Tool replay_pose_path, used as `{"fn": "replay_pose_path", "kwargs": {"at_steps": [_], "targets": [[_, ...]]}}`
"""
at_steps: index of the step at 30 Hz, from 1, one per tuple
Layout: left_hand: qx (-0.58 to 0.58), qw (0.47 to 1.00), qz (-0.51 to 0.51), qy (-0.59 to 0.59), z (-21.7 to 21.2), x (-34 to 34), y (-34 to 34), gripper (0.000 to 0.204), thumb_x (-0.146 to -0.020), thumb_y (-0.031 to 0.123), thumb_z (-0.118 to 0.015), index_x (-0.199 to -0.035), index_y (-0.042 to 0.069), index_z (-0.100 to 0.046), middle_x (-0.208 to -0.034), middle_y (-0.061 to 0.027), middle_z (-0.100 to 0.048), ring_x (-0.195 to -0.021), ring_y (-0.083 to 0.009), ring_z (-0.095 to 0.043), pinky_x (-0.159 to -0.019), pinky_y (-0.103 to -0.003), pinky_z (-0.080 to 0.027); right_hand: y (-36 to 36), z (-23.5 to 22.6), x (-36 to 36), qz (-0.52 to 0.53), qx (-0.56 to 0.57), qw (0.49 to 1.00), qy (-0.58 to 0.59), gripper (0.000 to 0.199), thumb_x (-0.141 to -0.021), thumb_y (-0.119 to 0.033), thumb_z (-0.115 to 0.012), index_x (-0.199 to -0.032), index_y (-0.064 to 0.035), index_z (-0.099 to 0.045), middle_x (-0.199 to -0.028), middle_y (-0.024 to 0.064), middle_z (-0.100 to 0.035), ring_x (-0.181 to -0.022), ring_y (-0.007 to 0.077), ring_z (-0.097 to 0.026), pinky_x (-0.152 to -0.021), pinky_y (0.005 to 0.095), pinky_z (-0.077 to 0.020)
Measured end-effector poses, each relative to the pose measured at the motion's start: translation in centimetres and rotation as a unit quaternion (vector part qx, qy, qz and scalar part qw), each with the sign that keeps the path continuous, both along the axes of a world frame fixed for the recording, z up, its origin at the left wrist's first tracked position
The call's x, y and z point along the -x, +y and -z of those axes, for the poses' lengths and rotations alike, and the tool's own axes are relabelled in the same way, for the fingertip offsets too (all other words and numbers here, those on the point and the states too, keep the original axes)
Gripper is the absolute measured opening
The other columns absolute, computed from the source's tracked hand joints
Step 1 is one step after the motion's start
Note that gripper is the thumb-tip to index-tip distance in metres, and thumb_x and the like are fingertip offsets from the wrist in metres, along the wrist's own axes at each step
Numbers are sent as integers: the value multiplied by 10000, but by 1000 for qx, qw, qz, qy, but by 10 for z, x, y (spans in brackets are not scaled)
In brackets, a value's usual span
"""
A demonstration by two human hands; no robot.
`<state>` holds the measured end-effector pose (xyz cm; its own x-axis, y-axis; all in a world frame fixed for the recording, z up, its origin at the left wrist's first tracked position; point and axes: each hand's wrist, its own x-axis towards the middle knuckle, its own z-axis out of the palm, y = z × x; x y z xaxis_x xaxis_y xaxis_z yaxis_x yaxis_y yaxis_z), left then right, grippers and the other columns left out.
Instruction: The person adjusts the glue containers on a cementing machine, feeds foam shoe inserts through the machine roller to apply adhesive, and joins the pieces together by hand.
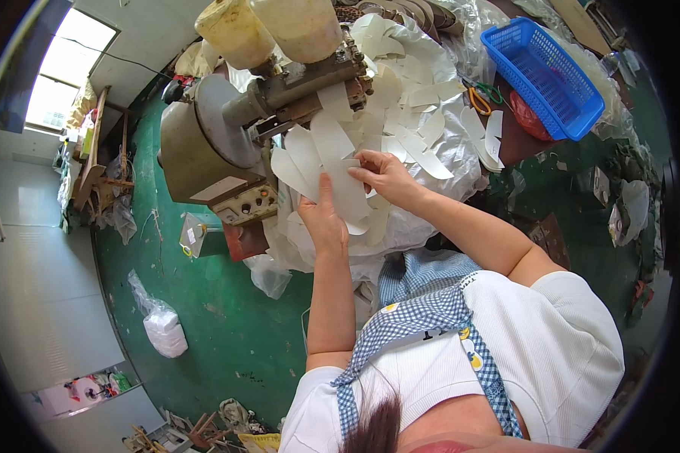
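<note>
Several white curved flat cut pieces (343, 195) are fanned out in front of me. My left hand (323, 219) grips them from below, its thumb lying on top and its other fingers hidden underneath. At their right edge, my right hand (385, 177) pinches a piece between thumb and fingers. Just beyond my hands stands a worn olive-grey machine (227, 143) with a round grey cover and knobs on its front. Another white piece (335, 102) lies at its working head. A heap of similar loose white pieces (412, 102) spreads over white plastic sheeting behind my right hand.
Two yellowed plastic bottles (298, 26) sit atop the machine. At the far right are a blue plastic basket (544, 79), orange-handled scissors (478, 100) and a red plastic bag (529, 115). A clear bag with white contents (164, 332) lies on the green floor at left.
</note>
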<state>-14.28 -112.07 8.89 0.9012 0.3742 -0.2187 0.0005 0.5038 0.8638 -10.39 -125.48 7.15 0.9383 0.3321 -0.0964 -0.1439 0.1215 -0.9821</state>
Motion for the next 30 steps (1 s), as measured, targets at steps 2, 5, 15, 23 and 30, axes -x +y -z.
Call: {"fn": "replay_pose_path", "kwargs": {"at_steps": [2, 5, 15, 23, 30], "targets": [[35, 999, 4, -9, -3, 3, 5, 264, -877, 86, -614, -1105, -36, -565, -1038, -106, -637, -915, -184, -622, -831, -304, -503, -5, -3, -4, 0, 11, 1000, -15, 171, -895, -171, -602, -950, -10, -599, -685, -31, -541, -587, 39, -481, -522, 203, -401], [-2, 999, -35, -20, -3, 12, 24, 257, -919, 136, -554, -1096, -49, -570, -1042, -113, -636, -917, -191, -623, -833, -300, -499, -8, -5, -18, -11, 43, 998, -42, 173, -898, -179, -595, -944, -12, -606, -679, -37, -537, -572, 36, -466, -513, 202, -385], [-56, 995, -88, 8, -7, 15, 26, 274, -787, -16, -678, -1054, -9, -615, -994, -69, -657, -864, -162, -629, -786, -302, -515, 7, 8, -86, 34, 70, 991, 110, 264, -827, -296, -640, -914, -47, -631, -681, -3, -548, -577, 79, -486, -483, 243, -367], [-39, 999, -18, 10, 7, -5, 13, 285, -769, -15, -705, -1035, -20, -602, -998, -85, -653, -858, -171, -630, -767, -303, -522, 14, -16, -4, -10, 102, 992, 69, 348, -859, -325, -634, -1016, -14, -628, -756, 27, -618, -625, 72, -529, -528, 223, -407], [26, 999, -2, -24, -2, 4, 27, 314, -978, 145, -386, -1177, -87, -456, -1108, -180, -604, -983, -260, -615, -868, -376, -512, -9, -15, -3, 23, -5, 999, 23, 221, -872, -171, -627, -1002, 7, -640, -830, 4, -642, -711, 52, -556, -622, 217, -466]]}}
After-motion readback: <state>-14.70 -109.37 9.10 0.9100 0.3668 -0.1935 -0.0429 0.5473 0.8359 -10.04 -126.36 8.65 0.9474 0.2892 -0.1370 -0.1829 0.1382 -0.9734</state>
